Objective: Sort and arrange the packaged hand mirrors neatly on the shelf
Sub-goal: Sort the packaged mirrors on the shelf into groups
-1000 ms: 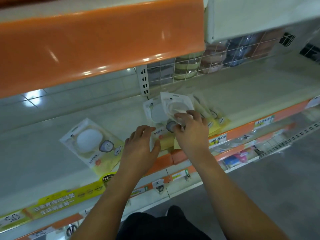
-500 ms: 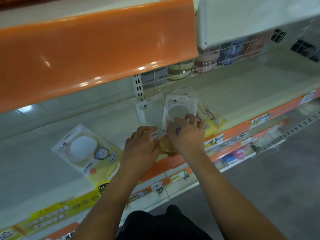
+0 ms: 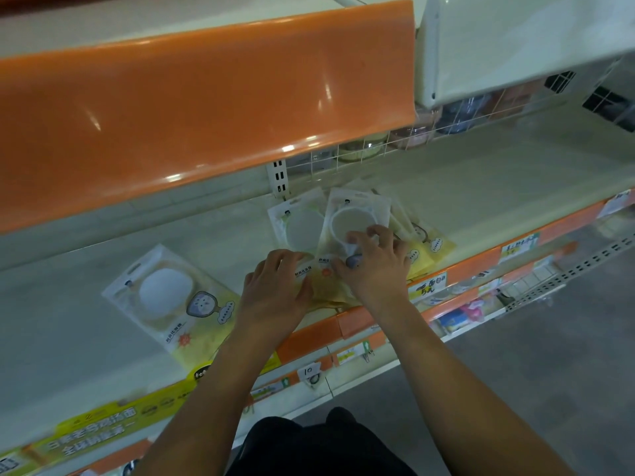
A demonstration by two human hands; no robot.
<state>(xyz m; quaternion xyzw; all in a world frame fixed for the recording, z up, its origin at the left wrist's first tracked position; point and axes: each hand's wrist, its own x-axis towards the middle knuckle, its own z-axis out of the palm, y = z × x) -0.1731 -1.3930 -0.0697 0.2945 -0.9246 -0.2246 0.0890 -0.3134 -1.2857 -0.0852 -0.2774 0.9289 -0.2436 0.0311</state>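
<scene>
Several packaged hand mirrors in white-and-yellow sleeves lie in a loose fan on the cream shelf (image 3: 481, 201). My right hand (image 3: 374, 262) presses down on the top packaged mirror (image 3: 354, 218), fingers curled over its round face. My left hand (image 3: 275, 286) lies flat on the lower part of the neighbouring packaged mirror (image 3: 299, 228), fingers spread. More packs (image 3: 429, 242) stick out to the right under the top one. One separate packaged mirror (image 3: 171, 297) lies alone and askew to the left.
An orange shelf lip (image 3: 206, 108) overhangs closely above. A wire grid (image 3: 378, 149) with jars behind it backs the shelf. Price tags (image 3: 429, 283) line the orange front edge, with a lower shelf of goods (image 3: 464, 310) below. Grey floor lies at the right.
The top pack, held raised in my right hand a second ago, now lies flat on the pile. My left hand has slid up against it.
</scene>
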